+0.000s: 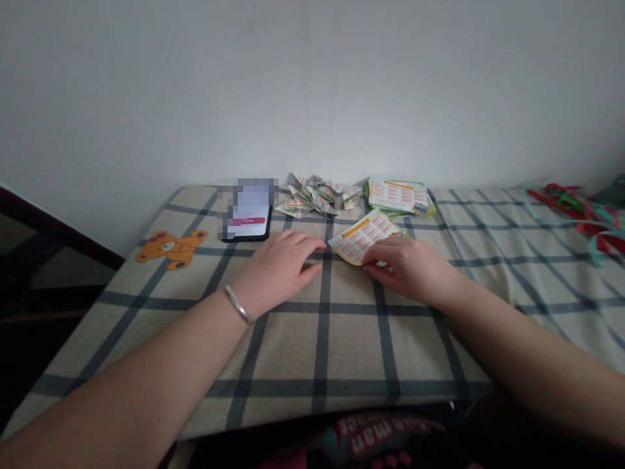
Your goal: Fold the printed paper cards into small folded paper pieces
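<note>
As we look down at the tabletop [349,352] with its cream cloth and blue-grey lines, we see a thin white paper sheet with yellow and red print [359,239] between our two hands. Our right hand [413,267] pinches its near edge with curled fingers and thumb. Our left hand [286,267] is open and holds nothing; its fingertips are just beside the sheet's left corner, not touching it. Just behind the sheet sits a flat pile of printed papers with green edges [400,197], and we can't tell if the two touch. Left of that pile is a heap of small, pointy, folded paper pieces [312,195]. A black phone with a lit screen [248,218] lies beyond our left hand.

If we squeeze too hard, the thin sheet may wrinkle, and a quick tug may rip it. If we push it too far back, it may knock the pointy heap out of place.
</note>
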Action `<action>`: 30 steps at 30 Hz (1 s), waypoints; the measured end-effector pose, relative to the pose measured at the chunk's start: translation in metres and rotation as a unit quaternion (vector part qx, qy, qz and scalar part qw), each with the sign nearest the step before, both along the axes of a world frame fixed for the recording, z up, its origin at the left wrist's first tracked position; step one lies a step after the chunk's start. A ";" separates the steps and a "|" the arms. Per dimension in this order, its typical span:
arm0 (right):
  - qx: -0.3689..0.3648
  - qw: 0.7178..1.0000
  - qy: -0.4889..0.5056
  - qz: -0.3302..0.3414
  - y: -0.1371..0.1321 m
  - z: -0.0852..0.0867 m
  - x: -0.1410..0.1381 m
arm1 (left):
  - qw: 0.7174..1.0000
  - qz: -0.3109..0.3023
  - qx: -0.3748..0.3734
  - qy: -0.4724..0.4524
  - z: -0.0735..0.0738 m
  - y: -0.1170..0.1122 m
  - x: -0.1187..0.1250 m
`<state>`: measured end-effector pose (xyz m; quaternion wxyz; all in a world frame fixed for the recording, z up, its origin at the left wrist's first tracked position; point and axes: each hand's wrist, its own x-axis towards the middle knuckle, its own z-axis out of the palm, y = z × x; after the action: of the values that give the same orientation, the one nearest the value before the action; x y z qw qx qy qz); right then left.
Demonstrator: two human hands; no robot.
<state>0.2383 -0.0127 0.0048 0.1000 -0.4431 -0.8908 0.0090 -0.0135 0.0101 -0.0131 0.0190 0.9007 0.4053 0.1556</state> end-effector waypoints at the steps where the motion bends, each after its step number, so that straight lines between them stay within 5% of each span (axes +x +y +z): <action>1: 0.003 1.000 0.003 0.011 0.000 0.000 0.000 | 1.000 -0.002 0.001 0.004 0.000 0.000 0.000; 10: -0.070 0.986 0.109 0.103 0.008 -0.009 0.003 | 0.998 -0.021 -0.004 0.051 0.006 0.002 -0.010; 30: -0.162 0.962 0.174 0.133 0.012 -0.006 0.017 | 0.991 -0.122 -0.003 0.046 0.011 0.001 -0.007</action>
<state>0.2548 -0.0004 -0.0014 0.1776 -0.3230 -0.8971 0.2435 -0.0203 0.0110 -0.0022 0.0217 0.9494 0.2936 0.1091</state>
